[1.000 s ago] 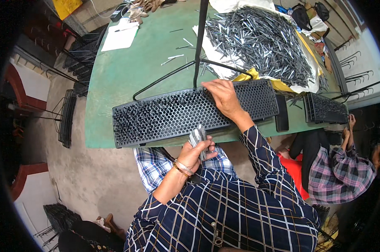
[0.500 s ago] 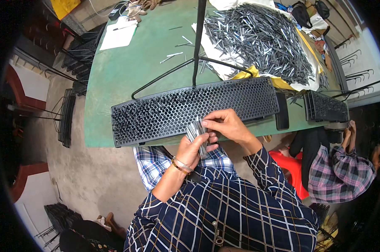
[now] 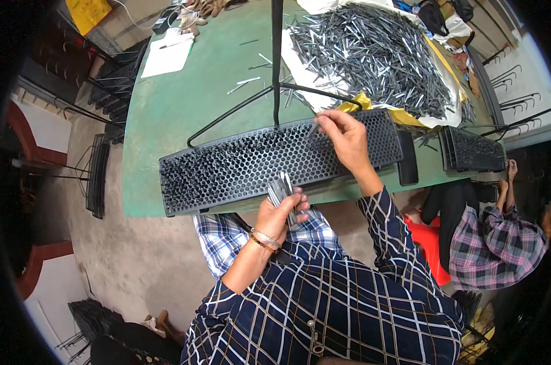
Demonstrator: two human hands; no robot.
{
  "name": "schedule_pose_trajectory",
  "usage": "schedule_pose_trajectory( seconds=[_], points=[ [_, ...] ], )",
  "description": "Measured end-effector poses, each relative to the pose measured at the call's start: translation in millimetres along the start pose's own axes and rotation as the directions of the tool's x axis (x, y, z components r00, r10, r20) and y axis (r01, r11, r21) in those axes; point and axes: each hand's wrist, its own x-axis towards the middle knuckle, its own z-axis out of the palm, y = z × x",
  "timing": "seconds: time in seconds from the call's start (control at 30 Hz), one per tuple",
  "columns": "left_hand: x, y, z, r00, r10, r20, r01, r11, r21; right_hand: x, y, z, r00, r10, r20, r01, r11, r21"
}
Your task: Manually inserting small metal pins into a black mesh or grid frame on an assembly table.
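A long black rack (image 3: 251, 176) full of round holes lies along the table's near edge. Small dark pieces stand in many holes of its left part, while the right part shows bare holes. My left hand (image 3: 274, 219), just in front of the rack's middle, is closed around a bundle of slim grey metal strips (image 3: 278, 191) whose tips point away from me. Over the rack's far edge, right of centre, my right hand (image 3: 351, 141) pinches a thin dark strip (image 3: 312, 130) between thumb and fingertips; whether its lower end touches a hole I cannot tell.
A black rod frame (image 3: 276, 85) rises from the rack's far side. Behind it, a heap of metal strips (image 3: 373, 61) covers a white sheet on the green table (image 3: 160, 115). A second rack (image 3: 470, 149) stands at right, near another person (image 3: 500, 243) beside a red stool (image 3: 430, 249).
My right hand has moved from the bundle up and right over the rack, carrying a thin strip. My left hand keeps its grip on the bundle in about the same place.
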Motion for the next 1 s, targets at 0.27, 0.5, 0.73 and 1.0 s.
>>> schedule_pose_trajectory(
  seconds=[0.27,0.5,0.73,1.0],
  points=[
    [-2,-1,-4,1.000,-0.024,0.002,0.024,1.000,0.012,20,29,-1,0.995,-0.091,0.046,0.098,0.981,-0.165],
    [-2,-1,-5,0.999,-0.037,0.004,0.036,0.999,0.019,25,31,-5,0.956,-0.261,0.133,0.288,0.922,-0.258],
    [-2,0,-4,0.999,-0.037,0.019,0.037,0.999,0.030,22,27,-5,0.984,-0.125,0.126,0.127,0.992,-0.013],
    [4,14,-2,0.994,0.109,0.001,-0.109,0.994,0.007,-10,-9,1,0.948,0.134,0.290,-0.201,0.956,0.216]
  ],
)
